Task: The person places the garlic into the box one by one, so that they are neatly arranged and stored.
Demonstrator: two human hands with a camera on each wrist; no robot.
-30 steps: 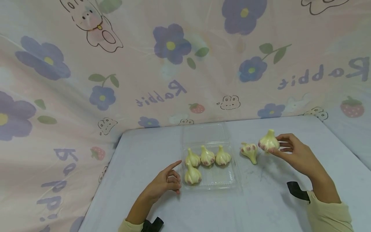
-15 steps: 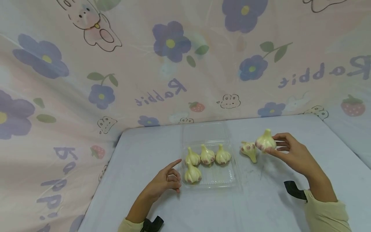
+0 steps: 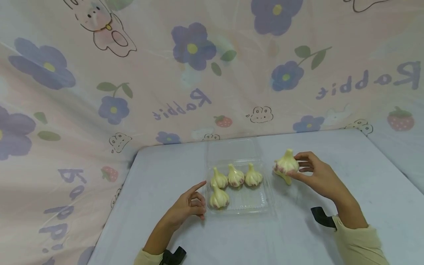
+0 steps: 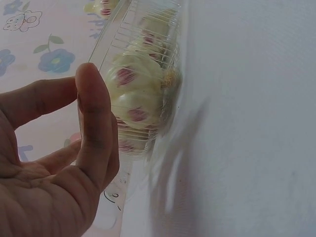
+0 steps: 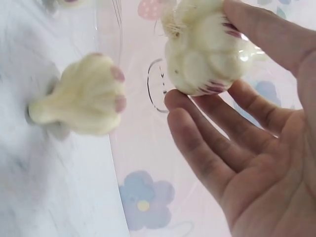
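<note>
One garlic bulb (image 3: pixel 286 163) sits pinched between the thumb and fingertips of a person's right hand (image 3: pixel 319 176), its stem pointing up, raised off the white-covered table (image 3: pixel 241 243). Below and just beyond the grip, partly hidden by it in the head view, a second bulb (image 5: pixel 89 98) lies on its side; the right wrist view shows a gap between the two. Left of the grip, a clear plastic container (image 3: pixel 248 202) stands open, its lid (image 3: pixel 232 151) folded back to the far side. Inside are four bulbs (image 3: pixel 236 177), three in a row and one on the near side of the leftmost. Farther left, the left hand (image 3: pixel 187 208) is at the container's side wall, one finger extended, the others loosely bent. Behind everything hangs a printed backdrop (image 3: pixel 139 81) of flowers, rabbits and strawberries.
</note>
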